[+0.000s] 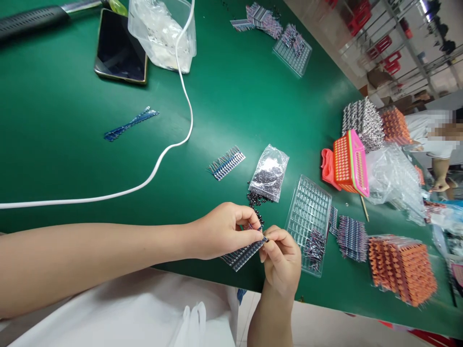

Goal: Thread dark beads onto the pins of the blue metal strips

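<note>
My left hand (pixel 226 231) reaches in from the left, its thumb and forefinger pinched together. My right hand (pixel 284 258) comes up from below, and its fingertips meet the left's. Between them is a tiny dark piece (pixel 266 239), too small to name for certain. Under my left hand lies a dark comb-like strip of wire-leaded parts (pixel 244 255), its right end at the fingertips. Small dark beads (pixel 256 200) are scattered just beyond. A clear bag of dark beads (pixel 270 171) and another comb-like strip (pixel 227 163) lie farther off.
A clear compartment tray (pixel 309 212) holds a heap of small leaded parts (pixel 314 248). To the right are stacked orange parts (pixel 403 270) and a pink-orange basket (pixel 349 161). A white cable (pixel 159 164), phone (pixel 121 48) and plastic tub (pixel 162 36) occupy the left. Another person's hand (pixel 441 183) is at far right.
</note>
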`<state>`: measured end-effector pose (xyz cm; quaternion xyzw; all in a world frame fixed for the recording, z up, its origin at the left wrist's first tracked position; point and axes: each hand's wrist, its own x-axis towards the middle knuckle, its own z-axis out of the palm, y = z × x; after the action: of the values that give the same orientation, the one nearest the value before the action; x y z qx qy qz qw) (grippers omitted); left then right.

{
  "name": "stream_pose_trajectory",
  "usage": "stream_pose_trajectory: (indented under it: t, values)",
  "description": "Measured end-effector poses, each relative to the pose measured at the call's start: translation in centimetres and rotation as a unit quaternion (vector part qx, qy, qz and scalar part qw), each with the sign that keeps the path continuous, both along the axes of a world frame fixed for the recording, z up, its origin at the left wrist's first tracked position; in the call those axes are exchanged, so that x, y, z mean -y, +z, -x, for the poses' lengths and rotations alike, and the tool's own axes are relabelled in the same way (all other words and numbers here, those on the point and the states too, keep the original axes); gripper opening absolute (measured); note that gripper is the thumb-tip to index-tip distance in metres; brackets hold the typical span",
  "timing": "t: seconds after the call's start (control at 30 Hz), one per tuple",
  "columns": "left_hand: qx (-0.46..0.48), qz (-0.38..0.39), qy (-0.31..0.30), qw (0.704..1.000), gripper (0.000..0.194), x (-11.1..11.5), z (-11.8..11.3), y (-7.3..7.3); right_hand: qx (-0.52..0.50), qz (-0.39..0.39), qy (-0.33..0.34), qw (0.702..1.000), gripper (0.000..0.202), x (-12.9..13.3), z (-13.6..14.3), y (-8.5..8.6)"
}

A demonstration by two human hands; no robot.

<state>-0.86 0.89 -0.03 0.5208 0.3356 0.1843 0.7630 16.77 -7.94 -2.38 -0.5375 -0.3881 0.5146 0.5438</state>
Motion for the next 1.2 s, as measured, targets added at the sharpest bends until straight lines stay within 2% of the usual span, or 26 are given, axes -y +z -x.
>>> stream_pose_trajectory:
  t: [0.3, 0.57, 0.9, 1.2]
  values:
    - [-0.031, -0.039, -0.018, 0.999, 0.015, -0.1, 0.2, 0.5, -0.017, 0.004, 0.001, 1.000, 0.010, 0.0, 0.0, 0.1]
    - [-0.042, -0.041, -0.060, 0.997, 0.013, -0.3, 0.4, 1.0, -0.056, 0.052, 0.037, 0.996, 0.016, -0.1, -0.4, 0.3]
    - [-0.051, -0.049, -0.071, 0.995, 0.013, -0.3, 0.4, 0.8, -0.048, 0.066, 0.068, 0.994, 0.005, 0.4, -0.9, -0.1]
    - [-0.058, -0.070, -0.087, 0.992, 0.015, -0.4, 0.4, 0.5, -0.040, 0.075, 0.076, 0.993, 0.006, 0.4, -1.0, -0.2]
